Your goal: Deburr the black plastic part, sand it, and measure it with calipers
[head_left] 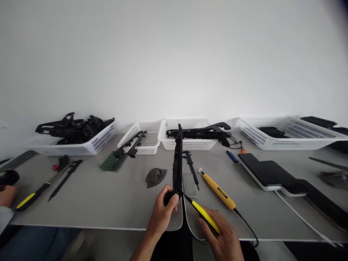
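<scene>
Our left hand (162,208) is closed round the near end of a long, narrow, black plastic part (177,159), thumb on top, so that the part points away from us above the grey worktop (122,197). Our right hand (222,232) grips a slim tool with a ribbed yellow-and-black handle (205,216), its thin dark tip meeting or almost meeting the part beside our left thumb; we cannot tell whether it touches.

We judge work on this one piece to be under way, with the part not yet set down; how much of it is done does not show.

Just beyond our hands lie a pale grey rectangular block (189,185), a black caliper (191,168), a crumpled dark grey cloth (156,177) and an orange-yellow pen-shaped power tool (219,191) on a black cord.

Farther out, a white perforated plastic basket (189,145) holds more long black parts (199,134), and a smaller white basket (149,150) to its left has two black strips (136,148) leaning over its rim. We cannot tell whether these are finished or waiting. At the far left, another person's hand (7,196) shows at the edge.
</scene>
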Action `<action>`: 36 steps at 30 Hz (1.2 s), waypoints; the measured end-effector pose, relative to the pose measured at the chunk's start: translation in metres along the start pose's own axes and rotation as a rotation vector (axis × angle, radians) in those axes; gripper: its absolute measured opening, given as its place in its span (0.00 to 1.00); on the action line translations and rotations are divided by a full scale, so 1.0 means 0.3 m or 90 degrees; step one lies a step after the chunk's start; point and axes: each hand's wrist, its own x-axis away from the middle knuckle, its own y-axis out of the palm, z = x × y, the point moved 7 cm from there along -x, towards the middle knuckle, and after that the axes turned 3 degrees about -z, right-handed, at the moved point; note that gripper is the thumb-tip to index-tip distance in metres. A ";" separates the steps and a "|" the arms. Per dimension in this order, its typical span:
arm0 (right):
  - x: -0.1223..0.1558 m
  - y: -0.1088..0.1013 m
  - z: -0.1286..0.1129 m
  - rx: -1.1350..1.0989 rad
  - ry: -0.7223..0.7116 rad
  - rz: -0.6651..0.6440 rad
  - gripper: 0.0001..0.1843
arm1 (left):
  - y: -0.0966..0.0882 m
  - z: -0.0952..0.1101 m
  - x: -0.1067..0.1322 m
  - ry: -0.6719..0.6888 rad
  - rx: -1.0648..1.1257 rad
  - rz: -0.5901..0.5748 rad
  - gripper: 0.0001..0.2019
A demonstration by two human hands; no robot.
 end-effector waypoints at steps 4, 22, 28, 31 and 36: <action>0.001 0.005 0.012 -0.003 0.020 -0.016 0.20 | 0.007 0.006 -0.004 0.011 0.036 -0.002 0.22; -0.013 0.018 -0.016 -0.013 0.024 -0.017 0.16 | -0.015 0.012 -0.001 0.008 0.069 0.051 0.20; -0.015 0.018 -0.016 -0.013 0.041 0.013 0.18 | -0.012 0.012 -0.002 0.004 0.066 0.046 0.19; -0.006 0.026 -0.007 -0.014 0.047 0.009 0.18 | -0.013 0.014 -0.002 -0.002 0.064 0.040 0.21; 0.011 0.036 0.008 0.002 0.041 0.017 0.19 | -0.005 0.021 -0.003 -0.009 0.089 0.004 0.32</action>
